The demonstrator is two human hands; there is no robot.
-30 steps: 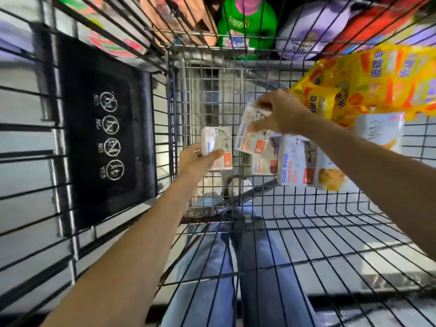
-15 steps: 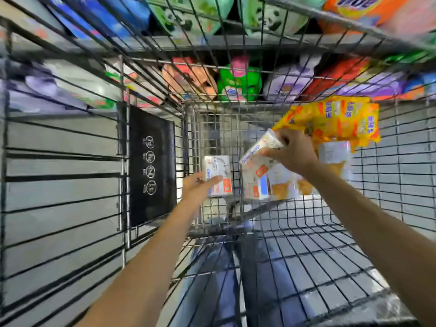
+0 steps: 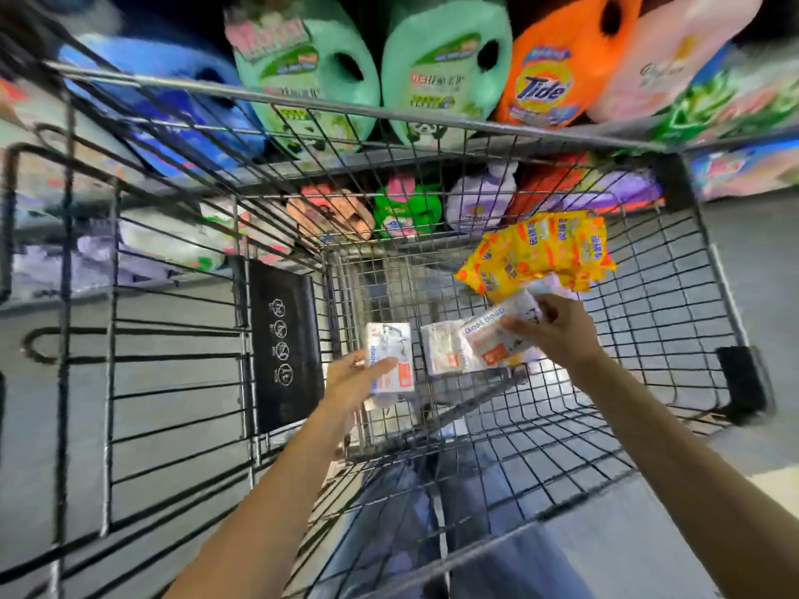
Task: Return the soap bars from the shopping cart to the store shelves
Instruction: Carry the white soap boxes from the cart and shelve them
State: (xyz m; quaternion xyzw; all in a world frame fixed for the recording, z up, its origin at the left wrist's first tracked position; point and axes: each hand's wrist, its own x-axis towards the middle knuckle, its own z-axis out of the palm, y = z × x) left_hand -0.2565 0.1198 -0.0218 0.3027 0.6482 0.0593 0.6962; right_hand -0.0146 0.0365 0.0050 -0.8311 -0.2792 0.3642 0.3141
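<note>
Two hands reach into the shopping cart [image 3: 432, 118]. The left hand [image 3: 352, 380] has its fingers clamped on an upright soap bar [image 3: 389, 354]; the right hand [image 3: 560, 335] pinches a second soap bar [image 3: 493, 341], tilted, just beside more soap bars [image 3: 443, 354] below yellow packs [image 3: 540, 252]

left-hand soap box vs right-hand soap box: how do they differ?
Pose: the left-hand soap box stands roughly upright; the right-hand soap box is tilted diagonally.
Grip: the left hand holds its box at the lower end, thumb across the front; the right hand grips its box at the upper end.
Neighbours: the right-hand box overlaps another soap box; the left-hand box sits apart.
Shared: white cartons, blue lettering, orange patch.
</note>
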